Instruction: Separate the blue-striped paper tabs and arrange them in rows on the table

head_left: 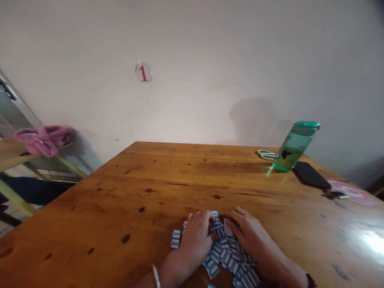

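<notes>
A loose heap of small blue-and-white printed cards (229,256) lies on the wooden table (168,180) in front of me. My left hand (198,238) rests over the heap's left side, its fingers bent and the thumb apart from the index finger. Nothing shows in its grasp, though its fingertips partly hide the cards below. On the heap's right, my right hand (247,230) has a small plain white card (228,227) at its thumb and fingertips. Left of my left hand sits a separate short stack of blue-and-white cards (175,239).
A green water bottle (295,148) stands at the back right, beside a white coiled cable (266,155). Near it are a dark flat phone-like object (312,175) and a pink round sticker (352,193). A pink fabric item (43,139) lies on another table at left.
</notes>
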Demonstrator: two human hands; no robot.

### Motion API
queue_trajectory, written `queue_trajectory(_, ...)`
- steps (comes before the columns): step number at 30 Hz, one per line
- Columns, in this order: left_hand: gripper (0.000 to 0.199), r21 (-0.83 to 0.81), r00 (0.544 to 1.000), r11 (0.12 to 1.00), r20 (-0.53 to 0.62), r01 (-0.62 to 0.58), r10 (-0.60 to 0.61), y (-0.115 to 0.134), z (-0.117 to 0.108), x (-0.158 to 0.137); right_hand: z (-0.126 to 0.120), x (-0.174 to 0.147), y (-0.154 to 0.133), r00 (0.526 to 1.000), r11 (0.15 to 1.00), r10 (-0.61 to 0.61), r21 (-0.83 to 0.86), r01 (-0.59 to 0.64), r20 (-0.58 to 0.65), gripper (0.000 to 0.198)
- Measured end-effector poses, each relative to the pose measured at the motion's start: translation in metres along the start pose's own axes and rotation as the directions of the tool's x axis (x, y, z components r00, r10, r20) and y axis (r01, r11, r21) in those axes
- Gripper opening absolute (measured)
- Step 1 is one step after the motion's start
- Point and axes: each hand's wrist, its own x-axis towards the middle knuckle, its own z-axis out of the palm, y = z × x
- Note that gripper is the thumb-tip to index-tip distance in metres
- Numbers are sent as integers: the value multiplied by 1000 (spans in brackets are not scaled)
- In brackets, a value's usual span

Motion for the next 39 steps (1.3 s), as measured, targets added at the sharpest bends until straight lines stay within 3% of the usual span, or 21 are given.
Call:
queue_trajectory(4, 8, -42, 999, 998, -18, -41, 41, -2, 3, 1, 1, 0, 1, 1000, 1000, -14, 8, 14, 5, 23)
queue_trajectory(11, 17, -173, 994, 984, -110, -45, 26, -5, -2, 4, 6, 0, 6, 998, 999, -19, 49, 22, -53, 23)
queue_trajectory(16, 27, -197, 990, 979, -138, -46, 19, -5, -4, 3, 3, 0, -2, 988, 984, -15, 173, 41, -153, 24)
queue_trajectory(22, 18, -439, 993, 898, -89, 30, -77, -3, -7, 4, 2, -3, -11, 990, 926, 19, 376, 35, -138, 28)
queue_trajectory(28, 16, -335, 987, 942, -146, 17, -70, -1, -10, -1, 4, -4, -15, 993, 867, 51, 498, 11, -110, 30)
queue_trajectory(35, 16, -162, 990, 986, -143, -29, 6, 4, -7, -4, 3, -4, -20, 995, 902, -17, 427, 56, -95, 22)
queue_trajectory(39, 9, -237, 989, 972, -141, 6, -40, 6, -6, -3, 7, -1, -16, 995, 878, 44, 478, 4, -89, 23)
